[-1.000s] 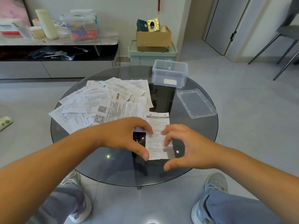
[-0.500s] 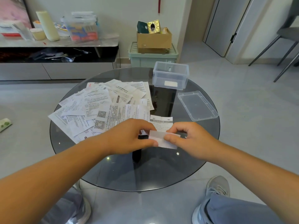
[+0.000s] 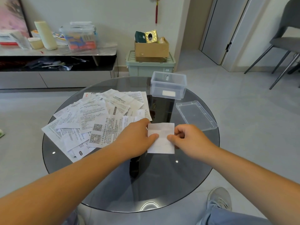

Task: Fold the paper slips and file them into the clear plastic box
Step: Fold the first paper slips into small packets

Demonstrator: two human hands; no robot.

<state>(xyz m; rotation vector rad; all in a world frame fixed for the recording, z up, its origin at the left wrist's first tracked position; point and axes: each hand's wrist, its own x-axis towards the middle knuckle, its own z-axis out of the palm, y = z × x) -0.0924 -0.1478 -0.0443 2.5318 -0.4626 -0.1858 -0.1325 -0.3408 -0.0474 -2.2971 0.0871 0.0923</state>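
A white paper slip (image 3: 161, 137), folded in half with its blank side up, lies on the round glass table (image 3: 162, 184). My left hand (image 3: 136, 138) holds its left edge, thumb on top. On the slip's right edge my right hand (image 3: 190, 140) pinches with curled fingers. A spread of several printed slips (image 3: 97, 117) covers the table's left half. The clear plastic box (image 3: 168, 85) stands open at the table's far side, with a small white piece inside. Its clear lid (image 3: 195, 115) lies flat to the right of my hands.
Behind the table stand a pale green crate (image 3: 151, 65) with a cardboard box (image 3: 151, 47) on it, and a low cabinet (image 3: 56, 62) with clutter at the left. A grey chair (image 3: 284, 43) is at the far right. My shoes show under the glass.
The long slip that lay flat has been folded over; its near end went up and away, and it now lies doubled with the blank side up. Both hands moved farther onto the table.
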